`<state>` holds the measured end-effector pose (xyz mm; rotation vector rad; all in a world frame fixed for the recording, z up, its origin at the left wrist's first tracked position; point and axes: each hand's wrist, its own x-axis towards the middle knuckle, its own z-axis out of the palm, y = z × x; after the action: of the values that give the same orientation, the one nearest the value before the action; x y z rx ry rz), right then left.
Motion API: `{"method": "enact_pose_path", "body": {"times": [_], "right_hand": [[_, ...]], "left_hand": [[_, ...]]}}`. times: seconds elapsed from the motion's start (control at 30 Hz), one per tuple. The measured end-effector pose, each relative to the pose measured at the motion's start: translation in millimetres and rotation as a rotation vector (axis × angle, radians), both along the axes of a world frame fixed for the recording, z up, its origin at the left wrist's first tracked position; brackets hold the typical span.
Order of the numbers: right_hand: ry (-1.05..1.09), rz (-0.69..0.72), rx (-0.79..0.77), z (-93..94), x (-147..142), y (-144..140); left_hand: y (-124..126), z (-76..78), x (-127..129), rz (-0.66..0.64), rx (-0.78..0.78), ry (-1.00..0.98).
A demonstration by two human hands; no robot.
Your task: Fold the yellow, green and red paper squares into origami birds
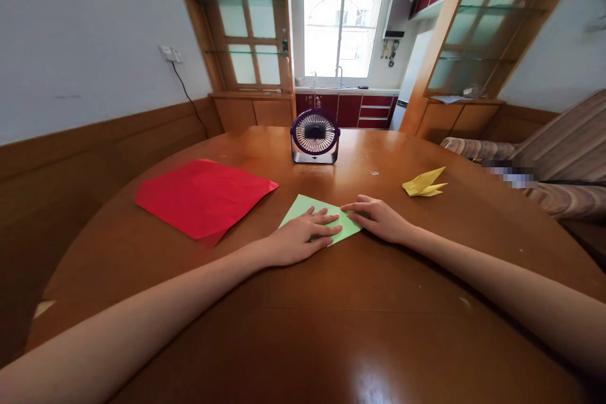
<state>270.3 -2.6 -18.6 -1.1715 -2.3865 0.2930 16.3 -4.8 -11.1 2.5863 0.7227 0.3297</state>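
Note:
A sheet of light green paper (pixel 299 207), folded into a pointed shape, lies on the wooden table in front of me. My left hand (pixel 305 233) is open and flat on it, fingers spread across its middle. At the paper's right corner rests my right hand (pixel 379 219), its fingers stretched out and slightly bent, the tips touching the upper right edge. Part of the paper is hidden beneath both hands. To the left lies a larger red sheet of paper (pixel 203 196) with creases. A folded yellow paper piece (pixel 423 183) with pointed ends sits to the right.
A small purple desk fan (pixel 315 134) stands on the table (pixel 303 341) beyond the green paper. The table's edge is rounded. A striped sofa (pixel 563 145) is at the right, and a kitchen counter with a window (pixel 343 25) lies behind.

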Motion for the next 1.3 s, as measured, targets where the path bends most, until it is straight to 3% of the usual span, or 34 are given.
{"method": "enact_pose_path", "body": {"times": [1.3], "right_hand": [[0.035,0.026,0.044,-1.4,0.3,0.0]], "left_hand": [[-1.0,3.5,3.5,0.044,0.016,0.010]]}}
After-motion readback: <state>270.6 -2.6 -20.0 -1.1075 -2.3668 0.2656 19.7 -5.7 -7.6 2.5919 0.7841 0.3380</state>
